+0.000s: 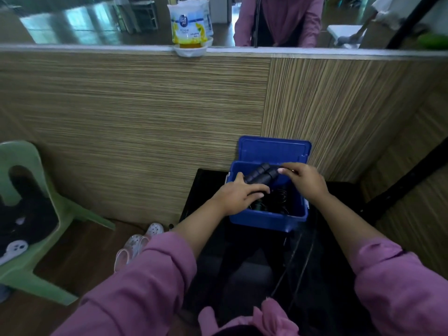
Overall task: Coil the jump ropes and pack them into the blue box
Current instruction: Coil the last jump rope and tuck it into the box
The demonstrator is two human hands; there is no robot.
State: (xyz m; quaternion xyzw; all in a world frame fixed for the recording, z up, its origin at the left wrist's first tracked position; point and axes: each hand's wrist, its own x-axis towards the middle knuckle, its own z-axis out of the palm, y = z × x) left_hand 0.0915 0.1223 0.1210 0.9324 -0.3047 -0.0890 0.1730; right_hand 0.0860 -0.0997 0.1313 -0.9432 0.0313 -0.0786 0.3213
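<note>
Green plastic chair (36, 214) stands at the far left on the wooden floor, with something dark lying on its seat. Just right of it, near the foot of the wood-grain wall, a pair of pale clogs (138, 243) sits on the floor. Up on the ledge above the wall, an air-freshener tub (190, 25) rests in a white dish in front of a mirror. Pink sleeves (145, 282) run in from the bottom of the view. The left hand (238, 194) reaches over the near-left rim of the blue box (266, 220), its fingers curled around the lower ends of the black jump rope handles (260, 175). The two handles lie side by side, tilted up and away over the box opening. Below them, inside the box, dark coiled rope (278, 197) fills the bottom; how many ropes there are cannot be told. The right hand (305, 179) comes over the far-right side of the box, its fingertips pinching the upper ends of the handles. The box stands on a black table (203, 187), with its blue lid (274, 150) propped upright behind it against the wall.
</note>
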